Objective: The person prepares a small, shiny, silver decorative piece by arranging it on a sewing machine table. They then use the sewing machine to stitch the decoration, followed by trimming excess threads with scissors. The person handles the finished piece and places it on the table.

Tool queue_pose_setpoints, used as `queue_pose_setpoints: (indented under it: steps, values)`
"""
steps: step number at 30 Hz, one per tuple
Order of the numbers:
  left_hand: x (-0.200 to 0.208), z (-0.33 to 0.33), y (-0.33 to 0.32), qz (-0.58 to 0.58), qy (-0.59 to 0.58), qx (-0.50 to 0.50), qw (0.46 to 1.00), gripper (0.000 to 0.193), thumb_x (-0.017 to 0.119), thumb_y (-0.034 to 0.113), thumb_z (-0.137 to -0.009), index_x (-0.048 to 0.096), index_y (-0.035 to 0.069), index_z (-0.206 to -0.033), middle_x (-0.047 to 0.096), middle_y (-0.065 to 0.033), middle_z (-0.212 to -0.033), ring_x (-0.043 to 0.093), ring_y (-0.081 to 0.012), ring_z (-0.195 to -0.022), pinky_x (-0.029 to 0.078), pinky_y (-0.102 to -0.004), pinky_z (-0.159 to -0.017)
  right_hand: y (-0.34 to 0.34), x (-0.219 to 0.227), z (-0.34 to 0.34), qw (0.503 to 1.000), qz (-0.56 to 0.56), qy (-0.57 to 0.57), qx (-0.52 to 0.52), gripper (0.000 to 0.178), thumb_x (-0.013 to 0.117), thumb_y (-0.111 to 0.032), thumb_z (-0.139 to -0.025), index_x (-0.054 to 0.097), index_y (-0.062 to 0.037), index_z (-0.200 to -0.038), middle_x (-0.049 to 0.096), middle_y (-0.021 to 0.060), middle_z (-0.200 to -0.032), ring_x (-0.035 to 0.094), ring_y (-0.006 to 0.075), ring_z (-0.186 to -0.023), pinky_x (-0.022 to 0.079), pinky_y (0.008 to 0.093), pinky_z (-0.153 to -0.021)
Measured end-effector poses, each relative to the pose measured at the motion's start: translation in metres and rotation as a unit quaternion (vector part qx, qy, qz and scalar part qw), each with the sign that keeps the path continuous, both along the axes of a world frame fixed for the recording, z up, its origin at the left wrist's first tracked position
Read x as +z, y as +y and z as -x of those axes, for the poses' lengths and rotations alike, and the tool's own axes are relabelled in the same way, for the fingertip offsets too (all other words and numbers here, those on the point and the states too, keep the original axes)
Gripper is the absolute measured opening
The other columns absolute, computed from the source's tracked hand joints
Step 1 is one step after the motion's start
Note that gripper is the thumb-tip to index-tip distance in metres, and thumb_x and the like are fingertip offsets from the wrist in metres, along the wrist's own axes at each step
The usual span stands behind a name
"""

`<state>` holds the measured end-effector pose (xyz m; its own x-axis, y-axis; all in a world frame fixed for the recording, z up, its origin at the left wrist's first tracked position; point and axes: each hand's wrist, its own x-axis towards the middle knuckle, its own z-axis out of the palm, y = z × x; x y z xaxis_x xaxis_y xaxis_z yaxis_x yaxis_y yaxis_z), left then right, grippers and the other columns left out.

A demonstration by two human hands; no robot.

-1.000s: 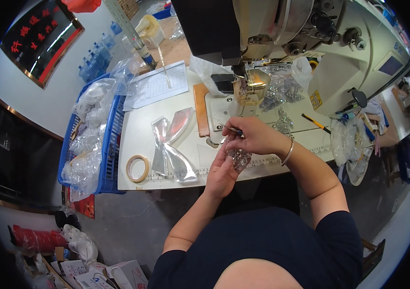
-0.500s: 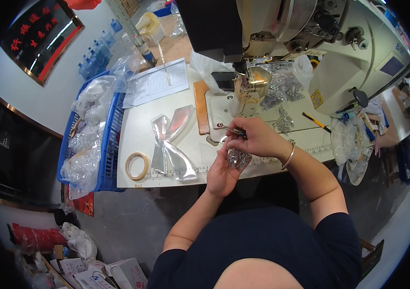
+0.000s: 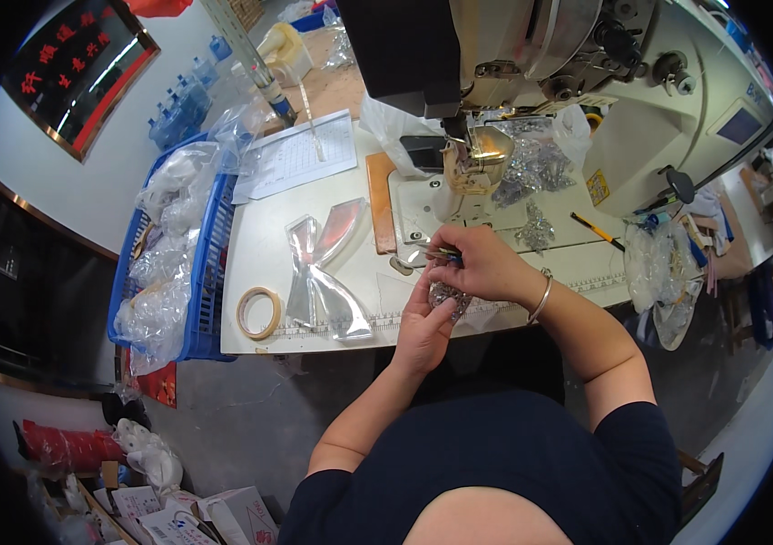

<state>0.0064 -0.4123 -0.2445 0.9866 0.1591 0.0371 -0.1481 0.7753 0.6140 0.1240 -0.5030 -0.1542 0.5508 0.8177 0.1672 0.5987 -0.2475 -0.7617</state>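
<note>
My left hand (image 3: 423, 336) is closed around a glittering silver beaded piece (image 3: 443, 292), just above the table's near edge. Over it, my right hand (image 3: 493, 266) grips a small slim metal tool (image 3: 443, 253), whose exact kind is mostly hidden by the fingers. The two hands meet at the piece. Right beyond them stands the sewing machine's needle area (image 3: 472, 168). More sparkling silver pieces (image 3: 536, 168) lie heaped behind the needle, and a smaller one (image 3: 535, 227) rests to the right of my hands.
Left of my hands lie clear plastic shapes (image 3: 336, 313) and a tape roll (image 3: 258, 313). A blue basket (image 3: 207, 282) of plastic bags flanks the table's left edge. Written paper (image 3: 300, 163) lies farther back. A yellow-black pencil-like tool (image 3: 597, 231) and plastic bags (image 3: 654, 282) are at right.
Both hands have shifted only slightly around the silver piece. The left thumb now lies across its near side, and the tool's angle in my right hand has changed a little.
</note>
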Motion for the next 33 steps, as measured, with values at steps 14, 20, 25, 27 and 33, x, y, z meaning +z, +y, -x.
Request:
queue_pose_setpoints:
  steps: [14, 20, 25, 27, 33]
  values:
    - [0.004, 0.003, 0.018, 0.041, 0.015, 0.02, 0.999, 0.051, 0.039, 0.001, -0.093, 0.027, 0.017, -0.14, 0.039, -0.0145, -0.137, 0.046, -0.0276, -0.121, 0.043, -0.0436, -0.098, -0.036, -0.02, -0.019, 0.998, 0.059, 0.026, 0.006, 0.029, 0.073, -0.032, -0.074, 0.067, -0.0064, -0.086, 0.059, 0.0062, -0.076, 0.055, 0.0192, -0.076, 0.045, 0.0307, -0.071]
    - [0.007, 0.004, 0.013, -0.01, 0.032, 0.037, 0.999, 0.051, 0.04, 0.002, -0.093, 0.028, 0.018, -0.14, 0.041, -0.011, -0.136, 0.047, -0.0254, -0.12, 0.042, -0.0418, -0.098, -0.032, -0.013, -0.019, 0.991, 0.126, -0.039, 0.02, 0.031, 0.076, -0.035, -0.07, 0.067, -0.007, -0.08, 0.056, 0.0112, -0.076, 0.053, 0.0252, -0.079, 0.044, 0.033, -0.072]
    - [-0.004, 0.001, 0.011, -0.047, 0.049, 0.088, 0.994, 0.053, 0.047, -0.001, -0.091, 0.028, 0.009, -0.14, 0.044, -0.015, -0.132, 0.047, -0.0225, -0.117, 0.043, -0.0392, -0.097, -0.03, -0.024, -0.015, 0.993, 0.098, -0.059, 0.019, 0.03, 0.078, -0.032, -0.067, 0.066, -0.0058, -0.075, 0.055, 0.0108, -0.072, 0.052, 0.0255, -0.079, 0.044, 0.0335, -0.07]
    - [-0.008, 0.002, 0.012, -0.041, 0.066, 0.105, 0.991, 0.051, 0.049, -0.002, -0.09, 0.032, 0.007, -0.138, 0.047, -0.0155, -0.129, 0.05, -0.0217, -0.114, 0.045, -0.0378, -0.094, -0.031, -0.028, -0.013, 0.994, 0.094, -0.062, 0.002, 0.028, 0.079, -0.029, -0.067, 0.066, -0.0063, -0.075, 0.055, 0.01, -0.071, 0.052, 0.0251, -0.077, 0.044, 0.0329, -0.07]
    - [-0.006, 0.007, 0.016, -0.032, 0.11, 0.11, 0.987, 0.044, 0.052, -0.003, -0.088, 0.043, 0.005, -0.13, 0.055, -0.0141, -0.119, 0.057, -0.0208, -0.103, 0.05, -0.0342, -0.087, -0.034, -0.03, -0.009, 0.997, 0.072, -0.03, -0.01, 0.028, 0.08, -0.029, -0.067, 0.067, -0.0065, -0.076, 0.055, 0.0082, -0.071, 0.052, 0.0225, -0.076, 0.044, 0.0311, -0.069]
